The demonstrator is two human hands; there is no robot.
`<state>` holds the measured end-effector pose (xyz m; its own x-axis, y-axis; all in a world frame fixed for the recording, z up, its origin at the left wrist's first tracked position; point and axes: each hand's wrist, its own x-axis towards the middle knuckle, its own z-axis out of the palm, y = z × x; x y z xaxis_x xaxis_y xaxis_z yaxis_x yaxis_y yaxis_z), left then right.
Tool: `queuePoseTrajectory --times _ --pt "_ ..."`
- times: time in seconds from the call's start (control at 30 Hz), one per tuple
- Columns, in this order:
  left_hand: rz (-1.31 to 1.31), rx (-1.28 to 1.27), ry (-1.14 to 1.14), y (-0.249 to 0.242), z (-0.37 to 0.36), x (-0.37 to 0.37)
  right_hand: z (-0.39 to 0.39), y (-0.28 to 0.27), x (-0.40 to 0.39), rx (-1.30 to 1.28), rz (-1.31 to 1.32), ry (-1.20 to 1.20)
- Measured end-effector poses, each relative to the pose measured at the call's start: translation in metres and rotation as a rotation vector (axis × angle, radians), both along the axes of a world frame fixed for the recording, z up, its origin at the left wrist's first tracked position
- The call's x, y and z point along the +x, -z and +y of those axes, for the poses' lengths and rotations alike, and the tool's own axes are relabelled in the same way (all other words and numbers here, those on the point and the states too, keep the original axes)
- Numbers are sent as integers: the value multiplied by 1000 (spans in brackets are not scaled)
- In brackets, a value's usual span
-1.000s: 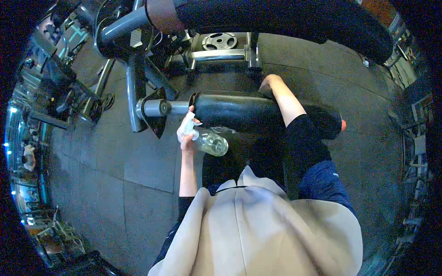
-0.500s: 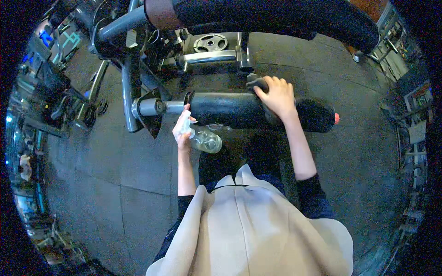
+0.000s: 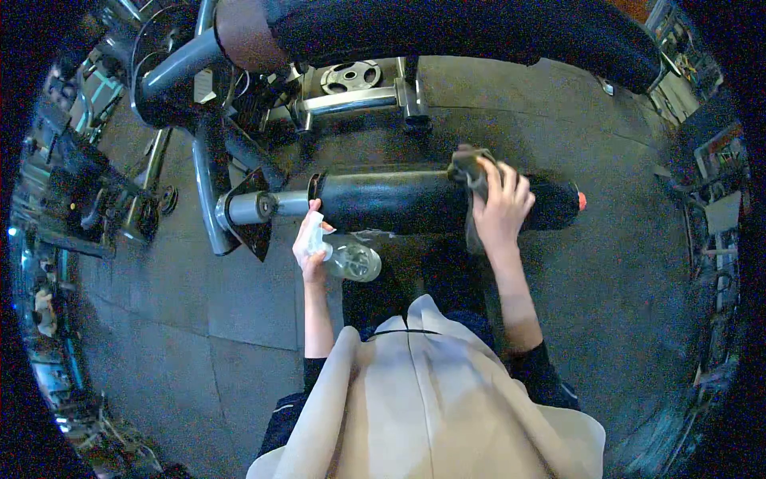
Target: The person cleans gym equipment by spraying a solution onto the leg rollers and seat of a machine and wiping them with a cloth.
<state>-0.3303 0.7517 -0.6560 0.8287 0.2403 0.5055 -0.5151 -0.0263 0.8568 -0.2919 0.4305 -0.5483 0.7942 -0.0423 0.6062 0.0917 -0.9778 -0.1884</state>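
Note:
My left hand is closed around the white trigger head of a clear spray bottle, which lies tilted sideways with its body pointing right. That hand is close to the left end of a black padded roller on a gym machine. My right hand grips a dark cloth against the roller's right half. Part of the cloth hangs down over the roller's near side. A red cap marks the roller's right end.
A thick black padded bar crosses above the roller. Grey machine posts stand at left. Beyond them, a weight plate sits near a metal frame on the dark rubber floor. More gym equipment lines both sides.
My right hand has shifted slightly right and toward me along the roller with the cloth. My left hand still holds the spray bottle. The view has moved a little.

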Motion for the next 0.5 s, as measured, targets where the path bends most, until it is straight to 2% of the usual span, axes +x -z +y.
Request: queuePoseTrajectory --times 0.13,0.2,0.23,0.3,0.33,0.37,0.5 --pt "21 -112 68 -2 -2 -3 -6 -10 64 -50 307 -70" --pt "38 -142 76 5 2 -3 -1 -18 103 -57 753 -18" --pt "73 -184 56 4 -1 -5 -2 -16 125 -73 897 -41" --pt "68 -201 61 3 -4 -6 2 10 173 -110 1186 -93" --pt "61 -208 61 2 -4 -6 4 41 202 -111 1281 17" --pt "72 -240 64 -2 -7 -6 4 68 226 -97 1388 -3" --pt "43 -227 71 7 -1 -2 -4 124 278 -30 1634 -20"
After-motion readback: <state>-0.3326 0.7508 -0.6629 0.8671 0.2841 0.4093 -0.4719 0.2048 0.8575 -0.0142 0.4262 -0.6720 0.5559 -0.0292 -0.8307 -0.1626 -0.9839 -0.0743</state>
